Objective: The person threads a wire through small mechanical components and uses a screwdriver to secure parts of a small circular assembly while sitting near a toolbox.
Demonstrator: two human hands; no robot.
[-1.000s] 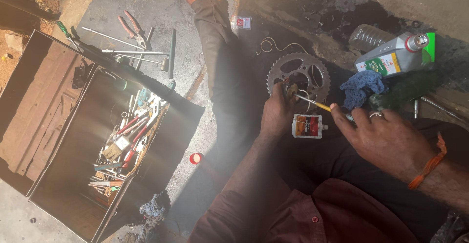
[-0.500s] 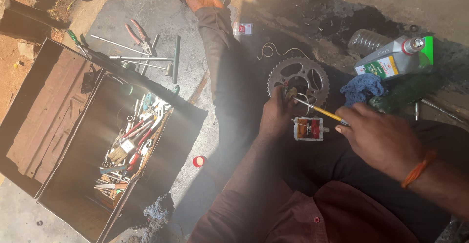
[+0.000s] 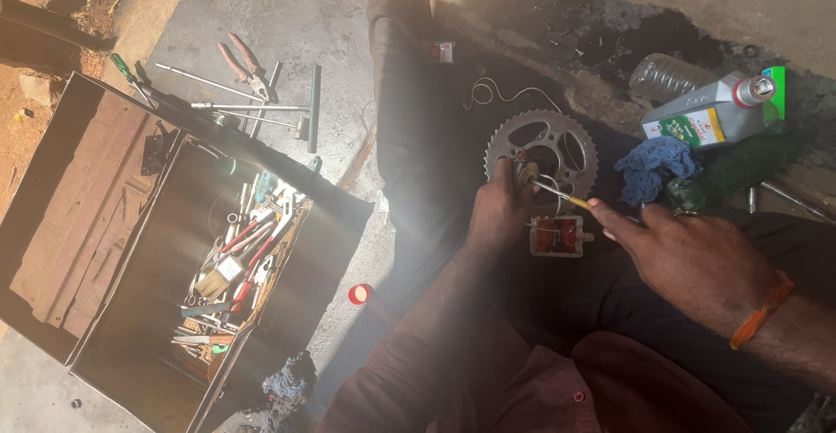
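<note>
- We are holding a small round part (image 3: 525,174) at the rim of the toothed sprocket (image 3: 542,150), which is lying on the floor beside our outstretched leg.
- Our left hand (image 3: 498,211) is gripping that part, its fingers closed around it.
- Our right hand (image 3: 688,255) is pinching a thin yellow-handled tool (image 3: 562,195), its tip touching the part.
- A small clear box (image 3: 557,235) is sitting just below the sprocket.
- A blue rag (image 3: 653,167) and a grey oil bottle (image 3: 710,113) are lying to the right.
- An open metal toolbox (image 3: 157,259) full of tools is standing well to the left.
</note>
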